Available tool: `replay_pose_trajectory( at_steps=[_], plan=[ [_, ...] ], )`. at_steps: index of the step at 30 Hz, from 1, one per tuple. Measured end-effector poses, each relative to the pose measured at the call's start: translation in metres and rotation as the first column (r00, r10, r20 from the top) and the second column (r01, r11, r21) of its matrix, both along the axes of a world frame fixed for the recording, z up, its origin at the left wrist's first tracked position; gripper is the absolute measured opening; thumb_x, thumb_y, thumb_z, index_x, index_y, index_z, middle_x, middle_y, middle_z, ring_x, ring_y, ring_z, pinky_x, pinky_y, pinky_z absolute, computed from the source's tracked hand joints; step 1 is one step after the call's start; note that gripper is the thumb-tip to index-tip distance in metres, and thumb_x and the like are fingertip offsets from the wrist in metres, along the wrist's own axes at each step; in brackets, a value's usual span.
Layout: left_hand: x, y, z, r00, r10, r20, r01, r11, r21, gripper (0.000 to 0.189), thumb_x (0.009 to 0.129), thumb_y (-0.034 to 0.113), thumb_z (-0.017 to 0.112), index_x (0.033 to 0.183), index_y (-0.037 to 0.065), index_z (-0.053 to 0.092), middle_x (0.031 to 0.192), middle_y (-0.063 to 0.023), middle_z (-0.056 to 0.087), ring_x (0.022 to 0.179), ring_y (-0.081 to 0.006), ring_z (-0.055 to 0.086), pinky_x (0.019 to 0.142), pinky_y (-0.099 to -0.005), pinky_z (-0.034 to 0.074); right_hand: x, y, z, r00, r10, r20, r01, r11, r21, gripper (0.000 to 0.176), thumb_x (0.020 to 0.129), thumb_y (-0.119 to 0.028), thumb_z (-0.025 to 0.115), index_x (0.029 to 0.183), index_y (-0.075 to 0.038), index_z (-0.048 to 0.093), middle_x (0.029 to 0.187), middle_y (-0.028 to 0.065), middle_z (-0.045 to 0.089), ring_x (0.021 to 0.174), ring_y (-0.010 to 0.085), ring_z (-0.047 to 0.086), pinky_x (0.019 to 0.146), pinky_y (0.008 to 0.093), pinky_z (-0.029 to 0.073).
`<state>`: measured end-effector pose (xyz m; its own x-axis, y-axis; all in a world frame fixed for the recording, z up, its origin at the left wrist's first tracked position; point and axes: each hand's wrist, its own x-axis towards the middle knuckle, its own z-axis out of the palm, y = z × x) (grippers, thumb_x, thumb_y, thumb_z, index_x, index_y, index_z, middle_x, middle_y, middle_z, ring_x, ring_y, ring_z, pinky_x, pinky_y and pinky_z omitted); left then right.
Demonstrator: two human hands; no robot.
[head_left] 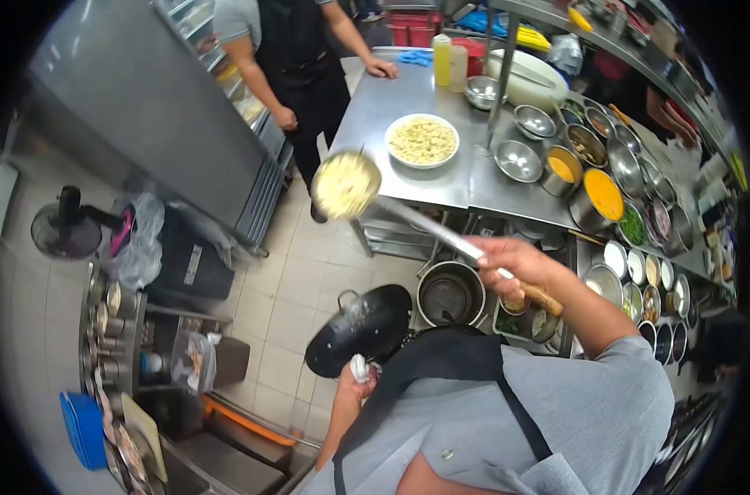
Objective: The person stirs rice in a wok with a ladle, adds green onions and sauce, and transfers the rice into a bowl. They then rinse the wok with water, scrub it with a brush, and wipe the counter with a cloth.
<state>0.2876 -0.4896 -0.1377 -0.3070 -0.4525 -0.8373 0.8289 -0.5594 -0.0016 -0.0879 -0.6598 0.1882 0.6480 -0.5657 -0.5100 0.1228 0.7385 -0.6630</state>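
My right hand [519,268] is closed round the wooden-ended handle of a long metal ladle [441,233]. Pale yellow food in small pieces [346,186] heaps up in the ladle's bowl, slightly blurred, over the floor just off the table's edge. With a white cloth [360,369] in its grip, my left hand [354,386] is closed at the edge of a black wok [350,330]. The wok is tilted, with a few food scraps inside. On the steel table, a white bowl [423,118] holds similar pale yellow food.
Across the steel table [367,115] stands a person in a black apron [305,74], one hand resting on it. Squeeze bottles [442,62], metal bowls [519,161] and a pot of orange sauce [596,216] line the right side. A deep pot [451,290] sits beside the wok.
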Motion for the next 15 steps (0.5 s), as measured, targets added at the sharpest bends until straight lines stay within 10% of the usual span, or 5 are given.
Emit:
replay_pose_trajectory(
  at_steps=[3, 7, 9, 13, 15],
  plan=[
    [-0.001, 0.016, 0.002, 0.987, -0.066, 0.145, 0.078, 0.994, -0.078, 0.019, 0.087, 0.018, 0.047, 0.073, 0.01, 0.056, 0.063, -0.0093, 0.053, 0.048, -0.0216, 0.053, 0.039, -0.0292, 0.044, -0.008, -0.023, 0.01, 0.754, -0.324, -0.571, -0.074, 0.822, -0.564, 0.058, 0.087, -0.01, 0.056, 0.141, -0.013, 0.036, 0.063, 0.0001, 0.05, 0.04, 0.0088, 0.046, 0.034, 0.0253, 0.037],
    [-0.005, 0.032, 0.028, 0.844, -0.099, 0.528, 0.235, 0.951, -0.198, 0.017, 0.087, 0.017, 0.046, 0.076, 0.01, 0.056, 0.066, -0.0101, 0.054, 0.049, -0.0223, 0.052, 0.038, -0.0291, 0.04, -0.022, -0.082, -0.03, 0.567, -0.518, -0.64, -0.195, 0.671, -0.715, 0.062, 0.08, -0.008, 0.059, 0.139, -0.009, 0.039, 0.075, 0.0087, 0.062, 0.06, 0.0182, 0.06, 0.059, 0.0311, 0.051],
    [-0.003, 0.035, 0.038, 0.748, -0.087, 0.658, 0.301, 0.928, -0.219, 0.016, 0.087, 0.016, 0.046, 0.077, 0.009, 0.056, 0.067, -0.0105, 0.054, 0.049, -0.0227, 0.052, 0.037, -0.029, 0.038, -0.039, -0.111, -0.085, 0.498, -0.696, -0.517, -0.411, 0.336, -0.848, 0.062, 0.078, -0.009, 0.058, 0.137, -0.009, 0.041, 0.099, 0.0201, 0.066, 0.09, 0.0306, 0.065, 0.081, 0.0363, 0.05],
    [0.017, 0.056, 0.033, 0.697, -0.035, 0.716, 0.354, 0.886, -0.301, 0.015, 0.086, 0.017, 0.048, 0.077, 0.01, 0.056, 0.066, -0.0091, 0.055, 0.051, -0.0216, 0.053, 0.038, -0.0282, 0.041, -0.017, -0.1, -0.077, 0.366, -0.682, -0.634, -0.339, 0.537, -0.773, 0.061, 0.077, -0.009, 0.055, 0.136, -0.007, 0.041, 0.115, 0.028, 0.056, 0.109, 0.0393, 0.054, 0.094, 0.0411, 0.043],
    [0.028, 0.066, 0.029, 0.414, 0.103, 0.904, 0.626, 0.689, -0.365, 0.015, 0.086, 0.018, 0.048, 0.076, 0.01, 0.056, 0.066, -0.0084, 0.055, 0.051, -0.021, 0.054, 0.039, -0.0278, 0.042, -0.017, -0.101, -0.075, 0.347, -0.671, -0.656, -0.34, 0.562, -0.754, 0.06, 0.077, -0.01, 0.055, 0.135, -0.007, 0.042, 0.114, 0.0283, 0.056, 0.108, 0.0395, 0.054, 0.094, 0.0411, 0.043]
  ],
)
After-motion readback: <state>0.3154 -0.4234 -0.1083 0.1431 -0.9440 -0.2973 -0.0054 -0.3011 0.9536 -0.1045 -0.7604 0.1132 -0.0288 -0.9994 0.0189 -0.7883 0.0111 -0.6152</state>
